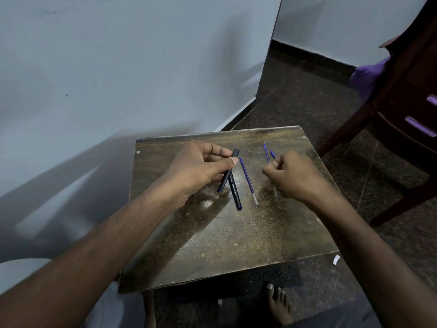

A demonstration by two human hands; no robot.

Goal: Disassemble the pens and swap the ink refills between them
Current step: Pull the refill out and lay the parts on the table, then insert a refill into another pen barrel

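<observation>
My left hand (201,166) pinches a black pen barrel (229,169) between thumb and fingers, tilted above the small table (212,245). A second black pen barrel (235,192) with white lettering lies on the table, crossing under the held one. To its right lies a loose blue ink refill (248,181) with a clear end. My right hand (295,176) is closed around two thin blue refills (266,152); their tips stick out above the fist and a clear end shows below it.
The table is small, square and dark, with worn edges. A pale wall runs along the left and back. A dark wooden chair (402,114) with purple cloth stands at the right. My bare foot (279,304) rests on the dark floor below the table's front edge.
</observation>
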